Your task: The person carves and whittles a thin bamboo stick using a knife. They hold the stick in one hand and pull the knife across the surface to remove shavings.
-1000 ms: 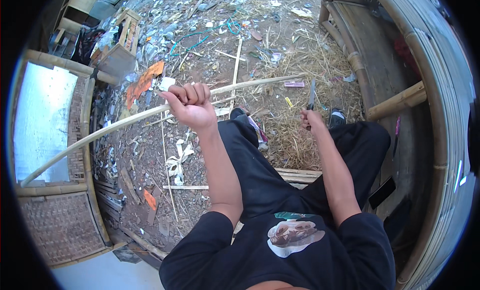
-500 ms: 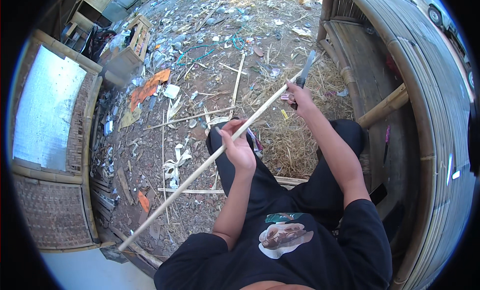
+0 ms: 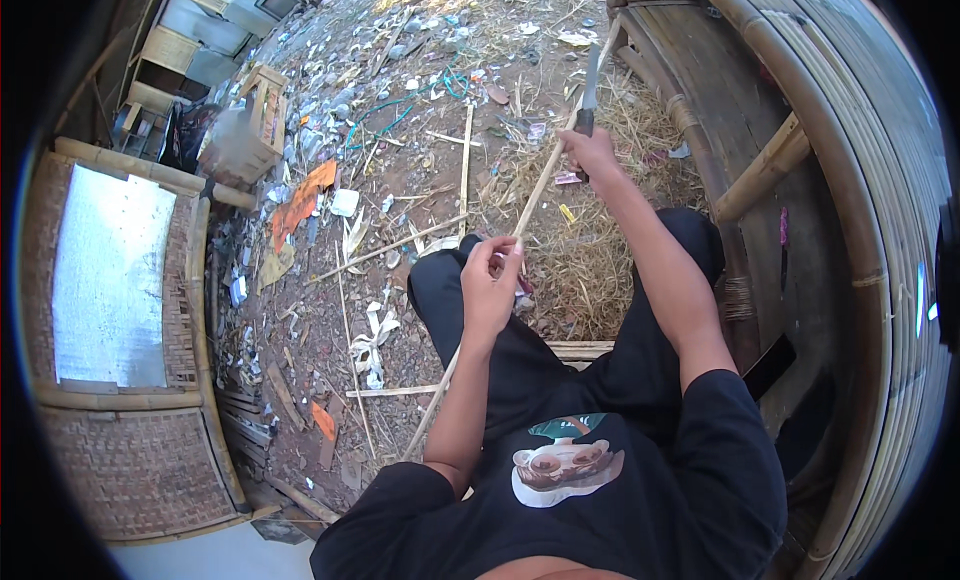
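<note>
A long, thin, pale bamboo stick (image 3: pixel 540 190) slants across my lap, from beside my left forearm up toward the bench at the far right. My left hand (image 3: pixel 488 290) pinches it between thumb and fingers above my left knee. Farther along, my right hand (image 3: pixel 594 156) is closed round the dark handle of a knife (image 3: pixel 590 78). Its blade points away from me and lies close beside the stick. Whether the right fingers also press on the stick is hard to make out.
Dry straw (image 3: pixel 575 290) covers the ground between my knees. Several loose bamboo strips (image 3: pixel 390 248) lie to the left among litter and an orange scrap (image 3: pixel 302 202). A bamboo bench (image 3: pixel 715 90) stands on the right, a woven panel (image 3: pixel 140 470) on the left, and a wooden crate (image 3: pixel 265 115) farther off.
The stick has swung steeper and slid forward, its far end now well past my right hand. My left hand has gone from a loose, upturned palm to a pinch. The knife points more straight ahead.
</note>
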Demonstrator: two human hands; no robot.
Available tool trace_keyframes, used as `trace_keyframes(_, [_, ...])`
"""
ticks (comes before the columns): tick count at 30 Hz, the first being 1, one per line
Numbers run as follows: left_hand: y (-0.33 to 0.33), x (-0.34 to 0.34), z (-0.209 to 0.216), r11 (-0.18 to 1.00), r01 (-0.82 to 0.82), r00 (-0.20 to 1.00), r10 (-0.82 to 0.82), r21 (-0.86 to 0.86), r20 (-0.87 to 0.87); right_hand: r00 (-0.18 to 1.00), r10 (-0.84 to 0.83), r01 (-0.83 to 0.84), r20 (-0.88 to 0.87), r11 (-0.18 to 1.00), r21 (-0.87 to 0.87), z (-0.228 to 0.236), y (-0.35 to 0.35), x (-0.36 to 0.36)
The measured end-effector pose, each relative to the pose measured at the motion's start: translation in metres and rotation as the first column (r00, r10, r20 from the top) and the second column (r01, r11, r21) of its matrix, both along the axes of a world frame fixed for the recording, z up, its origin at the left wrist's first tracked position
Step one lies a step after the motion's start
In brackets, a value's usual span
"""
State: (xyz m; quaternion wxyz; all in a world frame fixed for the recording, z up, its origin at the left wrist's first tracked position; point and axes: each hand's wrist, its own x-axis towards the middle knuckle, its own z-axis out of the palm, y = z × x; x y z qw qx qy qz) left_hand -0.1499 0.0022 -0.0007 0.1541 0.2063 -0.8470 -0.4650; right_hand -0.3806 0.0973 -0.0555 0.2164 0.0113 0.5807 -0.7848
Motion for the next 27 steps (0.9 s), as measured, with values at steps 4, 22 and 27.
trace_keyframes(4, [-0.026,-0.022,-0.025,0.929,0.082,0.997,-0.073,-0.361,0.039,0.991,0.135,-0.135,-0.009,0.985,-0.104,0.005,0.004,-0.001])
trace_keyframes(22, [-0.026,-0.067,-0.045,0.481,0.196,0.914,-0.406,0.854,0.020,0.872,0.384,-0.017,-0.303,0.643,0.766,0.000,0.026,0.004])
trace_keyframes(27, [-0.030,-0.056,-0.064,0.267,0.140,0.907,-0.420,0.953,-0.016,0.827,0.528,-0.086,-0.194,0.460,0.884,-0.021,0.015,0.017])
